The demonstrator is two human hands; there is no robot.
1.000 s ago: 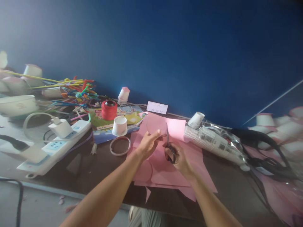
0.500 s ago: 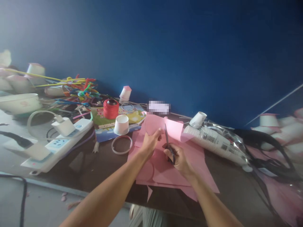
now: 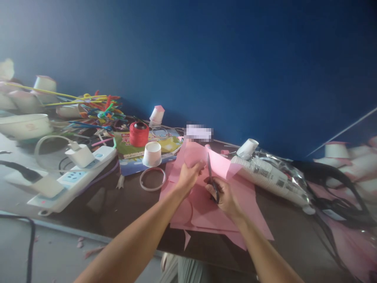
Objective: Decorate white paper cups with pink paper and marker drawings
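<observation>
My left hand (image 3: pixel 190 175) is closed on a piece of pink paper (image 3: pixel 196 152), thumb on top, raised over the other sheets. In my right hand (image 3: pixel 222 192) is a pair of dark scissors (image 3: pixel 213 179), fingers wrapped round the handles. The blades point away from me and lie along the pink paper just right of my left hand. Larger pink paper sheets (image 3: pixel 229 212) lie spread on the dark table under both hands. A curved outline shows on one sheet near my left forearm.
Left are a white ring (image 3: pixel 153 179), a paper cup (image 3: pixel 152 154), a red thread spool (image 3: pixel 139 134) on a booklet (image 3: pixel 129 167), and a power strip (image 3: pixel 73 177). Colourful pipe cleaners (image 3: pixel 106 108) lie behind. A stack of paper cups (image 3: pixel 265 177) lies right, near a black strap (image 3: pixel 332 173).
The pink piece in my left hand has turned slightly and its rounded edge shows more. Both hands keep their grips; the whole view has shifted a little.
</observation>
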